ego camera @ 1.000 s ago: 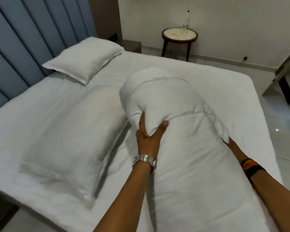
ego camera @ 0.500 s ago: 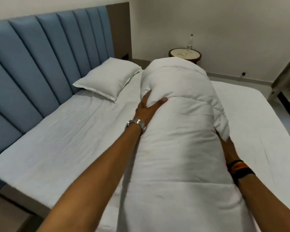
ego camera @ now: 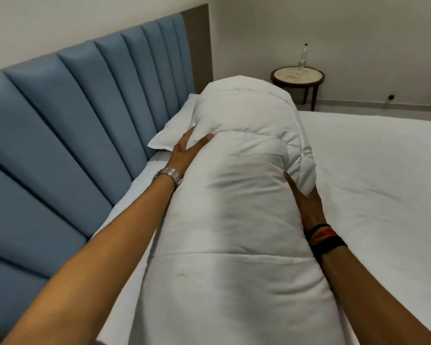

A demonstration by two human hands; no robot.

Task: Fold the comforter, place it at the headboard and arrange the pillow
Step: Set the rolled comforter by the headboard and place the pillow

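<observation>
The folded white comforter (ego camera: 239, 195) is a long thick bundle held up over the bed, running away from me. My left hand (ego camera: 184, 151), with a metal watch on the wrist, grips its left side. On the bundle's right side my right hand (ego camera: 304, 197), with dark bands on the wrist, grips it from underneath, its fingers partly hidden. A white pillow (ego camera: 171, 131) lies against the blue padded headboard (ego camera: 72, 115), mostly hidden behind the comforter's far end.
The bed's white sheet (ego camera: 371, 183) spreads out to the right. A small round side table (ego camera: 297, 77) with a clear bottle (ego camera: 302, 56) stands by the far wall beyond the bed. Floor (ego camera: 396, 109) runs along that wall.
Both hands have lifted the comforter and carried it left toward the headboard. The near pillow has dropped out of view, and the comforter now covers most of the far pillow.
</observation>
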